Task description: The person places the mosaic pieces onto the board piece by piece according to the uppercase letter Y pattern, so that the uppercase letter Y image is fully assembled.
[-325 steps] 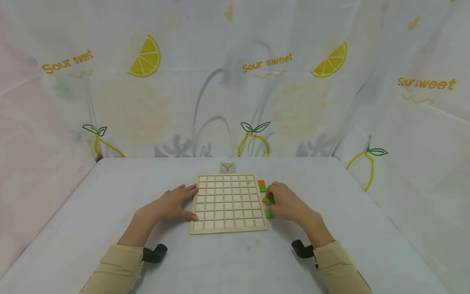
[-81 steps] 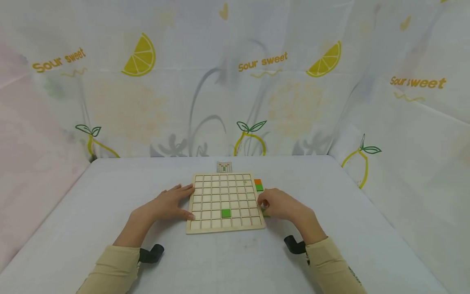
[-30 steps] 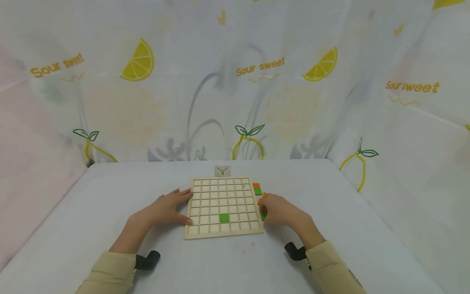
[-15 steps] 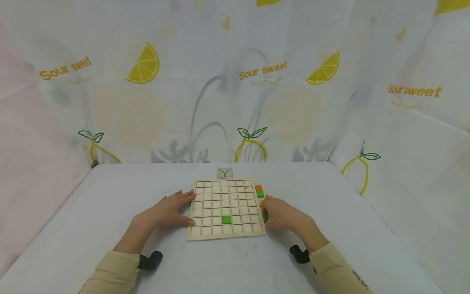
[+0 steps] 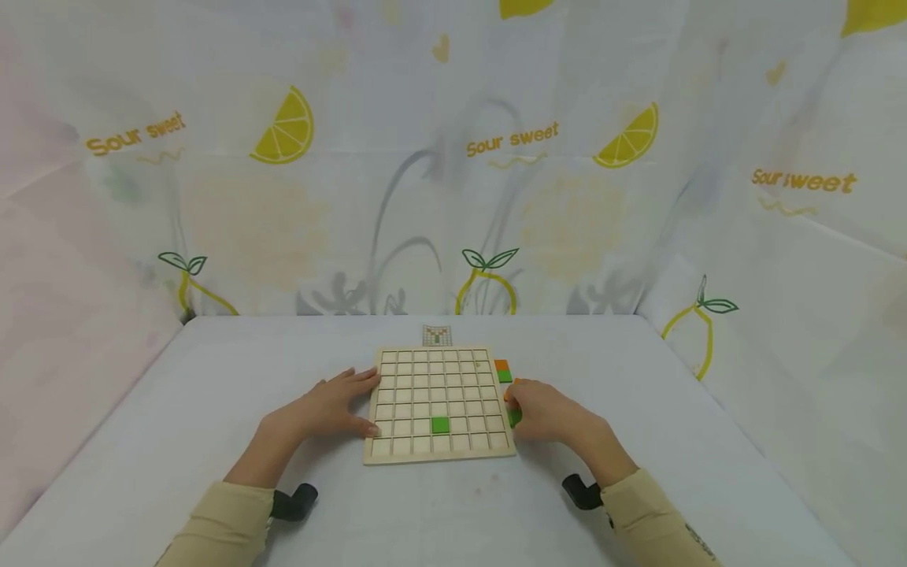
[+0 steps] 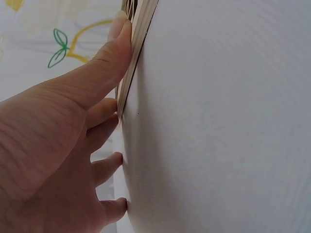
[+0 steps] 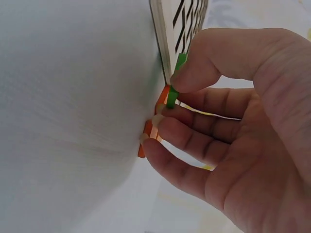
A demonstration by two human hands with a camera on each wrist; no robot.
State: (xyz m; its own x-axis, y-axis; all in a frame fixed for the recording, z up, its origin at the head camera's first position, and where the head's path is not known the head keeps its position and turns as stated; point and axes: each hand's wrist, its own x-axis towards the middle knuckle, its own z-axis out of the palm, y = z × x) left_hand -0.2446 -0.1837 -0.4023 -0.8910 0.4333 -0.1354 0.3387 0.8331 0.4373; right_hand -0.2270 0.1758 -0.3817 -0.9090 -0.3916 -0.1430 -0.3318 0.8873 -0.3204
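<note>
A wooden grid board [image 5: 439, 459] lies in the middle of the table, with one green tile [image 5: 440, 425] in a cell of its second row from the front. My left hand [image 5: 329, 405] rests spread at the board's left edge; its thumb [image 6: 109, 58] lies on the rim in the left wrist view. Beside the right edge, my right hand [image 5: 546, 413] pinches another green tile [image 7: 172, 98] between thumb and fingers, the tile standing on edge. Orange tiles [image 7: 147, 133] lie by the fingertips, partly hidden by them.
Farther back along the board's right edge lie an orange tile [image 5: 501, 365] and a green tile [image 5: 505, 376]. A small card with a grid pattern [image 5: 437, 335] sits behind the board. Printed cloth walls [image 5: 397, 197] enclose the white table [image 5: 234, 354].
A green tile has come onto the board since the earliest frame. My right hand has moved slightly toward the front beside the board since 2.7 s ago; my left hand stays at its edge.
</note>
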